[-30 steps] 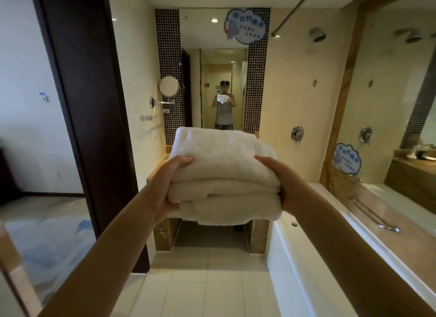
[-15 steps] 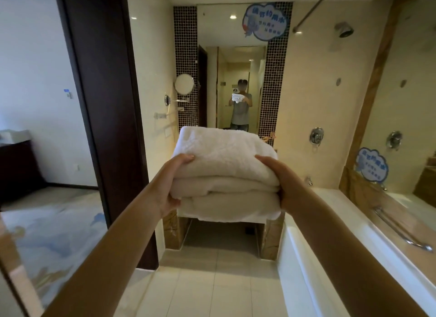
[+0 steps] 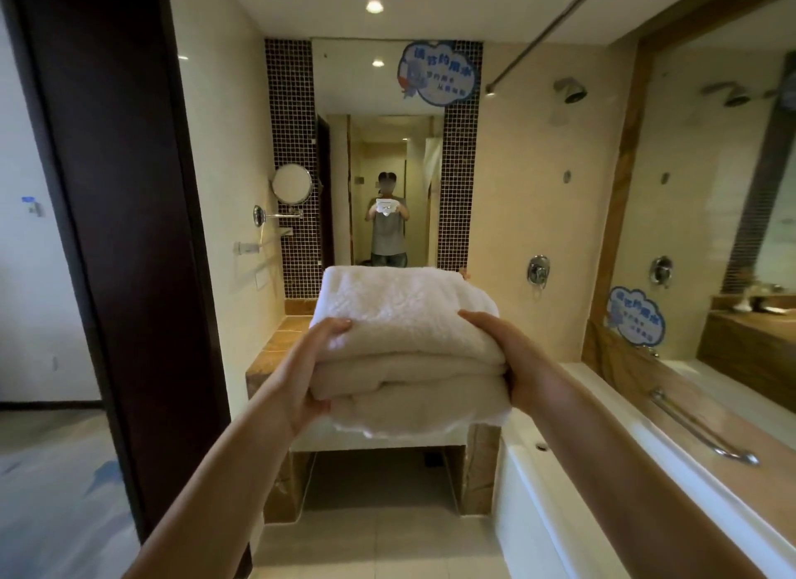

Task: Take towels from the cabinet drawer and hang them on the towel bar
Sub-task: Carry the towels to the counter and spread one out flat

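Observation:
A stack of folded white towels [image 3: 405, 346] is held out in front of me at chest height, in the middle of the view. My left hand [image 3: 308, 372] grips its left side, thumb on top and fingers underneath. My right hand [image 3: 512, 359] grips the right side the same way. A chrome bar [image 3: 702, 428] is fixed low on the right wall above the bathtub. A small chrome rail [image 3: 262, 244] sits on the left wall under the round mirror. No cabinet drawer is in view.
A white bathtub [image 3: 573, 505] runs along the right. A marble vanity counter [image 3: 275, 346] stands ahead under a tall mirror [image 3: 379, 156]. A dark door frame [image 3: 129, 234] stands at the left, tiled floor [image 3: 374, 548] below.
The view has advanced into the bathroom, so the vanity and mirror look nearer. Both hands keep the same hold on the towel stack.

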Demonstrator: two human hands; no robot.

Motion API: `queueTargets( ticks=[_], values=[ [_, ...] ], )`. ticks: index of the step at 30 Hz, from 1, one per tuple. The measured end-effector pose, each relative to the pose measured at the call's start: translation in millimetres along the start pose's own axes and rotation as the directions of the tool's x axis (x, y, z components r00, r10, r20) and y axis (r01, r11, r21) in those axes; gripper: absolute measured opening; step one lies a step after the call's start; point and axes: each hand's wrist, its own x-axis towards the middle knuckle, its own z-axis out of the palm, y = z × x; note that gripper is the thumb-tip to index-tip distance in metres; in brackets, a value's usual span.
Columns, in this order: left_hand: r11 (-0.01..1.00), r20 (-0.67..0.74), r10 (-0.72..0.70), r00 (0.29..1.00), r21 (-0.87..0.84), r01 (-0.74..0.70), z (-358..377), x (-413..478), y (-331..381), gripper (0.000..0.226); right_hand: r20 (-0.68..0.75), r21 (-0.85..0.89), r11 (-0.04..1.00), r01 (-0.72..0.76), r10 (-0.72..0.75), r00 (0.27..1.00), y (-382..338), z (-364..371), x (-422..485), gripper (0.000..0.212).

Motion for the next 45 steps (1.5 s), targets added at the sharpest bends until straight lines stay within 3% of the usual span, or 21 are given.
queueTargets(
  ticks=[10,15,18,26,29,37,45],
  values=[
    [0.999,0.083,-0.040,0.996,-0.004,0.040,-2,72,5,0.075,-0.020,0.049,0.999,0.016,-0.015,1.000,-4,-7,52,0.035],
    [0.999,0.068,-0.046,0.997,0.015,0.045,4,112,-1,0.073,-0.033,0.069,0.997,0.016,-0.014,0.999,-3,-20,90,0.027],
    [0.999,0.063,-0.040,0.997,0.010,0.040,12,135,-1,0.077,-0.020,0.062,0.998,0.021,-0.020,1.000,-6,-29,117,0.027],
    [1.000,-0.026,0.020,0.999,0.001,-0.020,31,198,8,0.049,0.026,0.055,0.998,0.021,-0.023,0.999,-20,-46,196,0.047],
    [1.000,-0.063,0.017,0.998,0.016,-0.016,36,221,6,0.053,0.049,0.049,0.999,0.006,-0.008,0.999,-24,-53,223,0.050],
    [0.999,-0.124,0.011,0.992,0.035,-0.007,34,283,3,0.059,0.078,0.020,0.998,-0.056,0.054,0.995,-26,-57,296,0.083],
    [0.999,-0.101,-0.025,0.995,0.021,0.027,22,343,-3,0.062,0.097,0.014,0.995,-0.100,0.098,0.990,-18,-53,359,0.089]
  ],
)
